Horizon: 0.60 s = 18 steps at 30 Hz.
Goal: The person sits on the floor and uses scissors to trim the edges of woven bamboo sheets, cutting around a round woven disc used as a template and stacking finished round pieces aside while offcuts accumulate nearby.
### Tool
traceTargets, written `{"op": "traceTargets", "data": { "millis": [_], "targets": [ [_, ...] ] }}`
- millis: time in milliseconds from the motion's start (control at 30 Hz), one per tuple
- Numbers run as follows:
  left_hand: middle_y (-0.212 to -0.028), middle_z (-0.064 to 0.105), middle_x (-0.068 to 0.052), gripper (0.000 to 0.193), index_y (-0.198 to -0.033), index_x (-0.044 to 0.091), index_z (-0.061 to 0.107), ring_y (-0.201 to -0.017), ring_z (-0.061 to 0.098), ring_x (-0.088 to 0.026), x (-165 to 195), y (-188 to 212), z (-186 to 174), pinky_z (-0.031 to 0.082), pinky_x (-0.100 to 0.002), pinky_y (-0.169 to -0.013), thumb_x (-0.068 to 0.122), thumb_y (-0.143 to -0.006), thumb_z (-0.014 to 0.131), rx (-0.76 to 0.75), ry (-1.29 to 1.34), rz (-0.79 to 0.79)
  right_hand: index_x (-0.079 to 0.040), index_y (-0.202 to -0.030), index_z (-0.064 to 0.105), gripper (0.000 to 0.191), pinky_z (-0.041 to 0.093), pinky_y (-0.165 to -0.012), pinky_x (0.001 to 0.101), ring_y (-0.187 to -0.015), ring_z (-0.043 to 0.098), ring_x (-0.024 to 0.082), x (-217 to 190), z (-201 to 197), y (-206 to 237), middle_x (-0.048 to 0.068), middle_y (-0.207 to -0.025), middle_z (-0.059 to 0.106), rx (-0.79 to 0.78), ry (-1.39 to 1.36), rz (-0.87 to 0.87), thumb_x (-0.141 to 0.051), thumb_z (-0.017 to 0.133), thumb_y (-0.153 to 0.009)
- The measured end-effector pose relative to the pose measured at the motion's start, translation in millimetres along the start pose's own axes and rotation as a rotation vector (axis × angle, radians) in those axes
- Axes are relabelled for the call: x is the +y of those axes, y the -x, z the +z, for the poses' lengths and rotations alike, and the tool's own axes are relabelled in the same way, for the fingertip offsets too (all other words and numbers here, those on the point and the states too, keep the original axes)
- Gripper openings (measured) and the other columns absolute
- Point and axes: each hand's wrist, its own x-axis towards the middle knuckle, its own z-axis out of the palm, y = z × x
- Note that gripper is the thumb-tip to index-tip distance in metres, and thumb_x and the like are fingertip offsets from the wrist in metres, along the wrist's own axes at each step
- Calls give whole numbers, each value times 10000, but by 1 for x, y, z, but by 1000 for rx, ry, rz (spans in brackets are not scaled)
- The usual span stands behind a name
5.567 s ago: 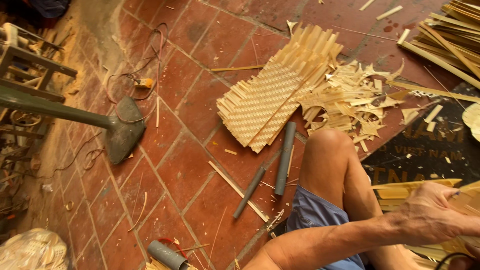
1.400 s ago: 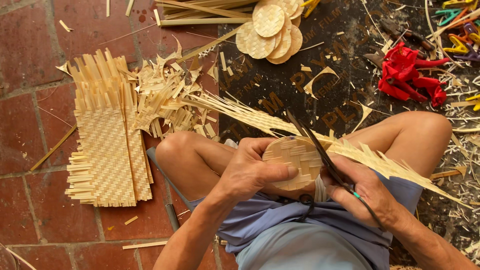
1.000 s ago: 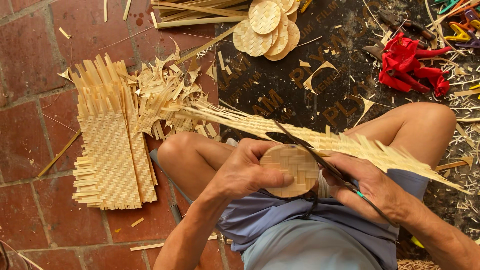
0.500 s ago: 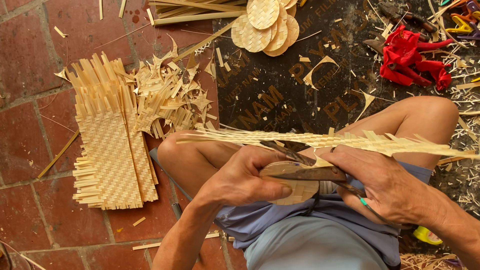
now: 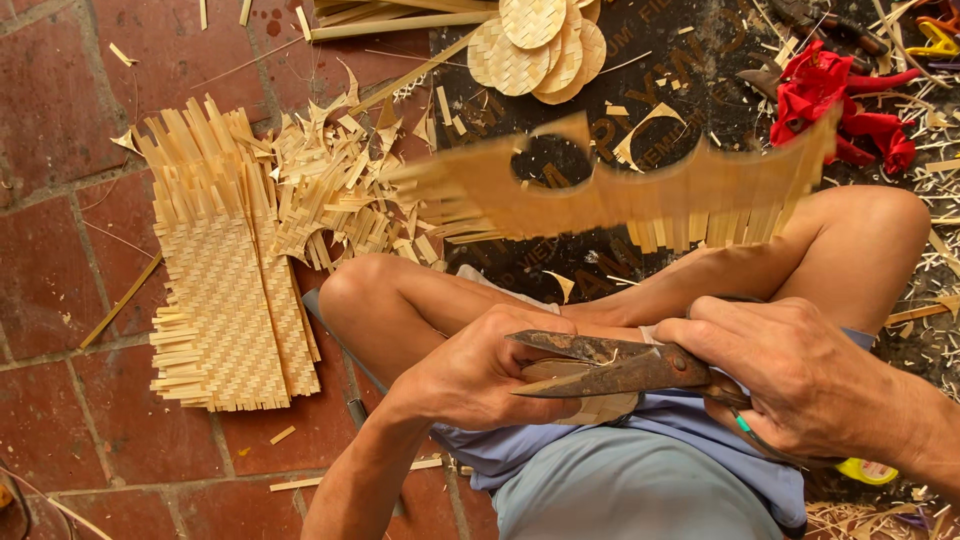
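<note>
Left hand [image 5: 480, 370]: fingers curled tight around a small woven bamboo piece [image 5: 600, 405], of which only the lower edge shows below the blades. Right hand [image 5: 800, 385]: closed around the handles of one pair of rusty shears [image 5: 600, 365], blades parted in a narrow V and pointing at the left hand, their tips touching or just short of its knuckles.

The woven piece sits directly between the two hands, under the shears, above the lap.

One ring-shaped offcut of bamboo strip ends [image 5: 620, 190] is in mid-air above the knees (motion-blurred, so its strips cannot be counted).

On the tiled floor [image 5: 60, 120] beyond the left knee: one long woven mat [image 5: 225, 290] with loose strip ends, and beside it one heap of trimmings [image 5: 330, 190]. On the dark sheet [image 5: 700, 60]: one stack of round woven discs [image 5: 540, 45], at least four visible, and one red cloth [image 5: 835, 100] well beyond the right knee.
</note>
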Motion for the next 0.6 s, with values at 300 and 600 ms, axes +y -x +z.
{"op": "traceTargets", "data": {
  "millis": [300, 600],
  "targets": [
    [-893, 632, 24, 259, -1072, -16, 668, -852, 546, -54, -1, 3, -2, 498, -240, -750, -6, -834, 769, 46, -228, 31, -51, -1291, 580, 752, 507, -709, 395, -821, 657, 244, 10, -5, 6, 31, -848, 580, -69, 70, -18, -131, 822, -584],
    [-949, 751, -23, 295, -1111, -5, 722, -901, 662, -78, 5, 0, -7, 570, -261, -836, 26, -821, 762, -36, -238, -68, -49, -1260, 588, 719, 512, -666, 404, -792, 675, 234, 24, -9, 11, 28, -831, 579, -68, 148, -79, -150, 822, -588]
  ]
}}
